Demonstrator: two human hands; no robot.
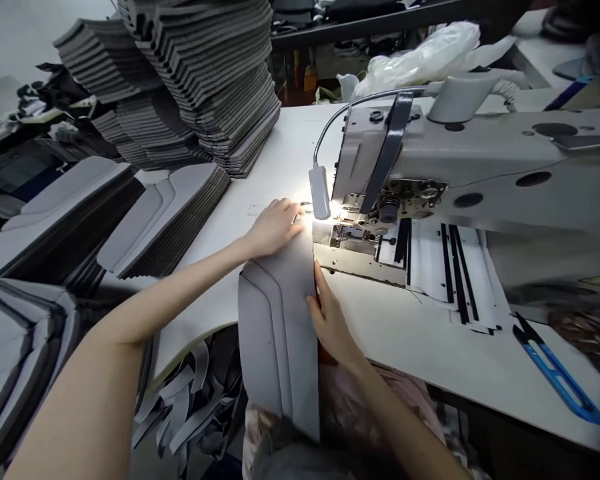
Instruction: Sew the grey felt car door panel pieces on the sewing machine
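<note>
A long grey padded fabric panel [300, 333] with stitched curved lines runs from my lap up onto the white table, its far end at the lit needle area of a sewing machine [375, 173]. My left hand [276, 228] presses on the panel's far end with bent fingers, close to the presser foot. Along the right edge my right hand [334, 327] pinches the panel, thumb on top and the index finger pointing toward the machine; its other fingers are partly hidden. A small lamp [319, 192] on a bendy neck hangs just beyond my left hand.
Tall stacks of grey panels [220, 73] stand at the back left, with lower piles [165, 213] nearer. Blue thread snips [560, 380] lie at right. Black-and-white strips [453, 273] sit beside the machine. Fabric offcuts [190, 407] fill the space under the table edge.
</note>
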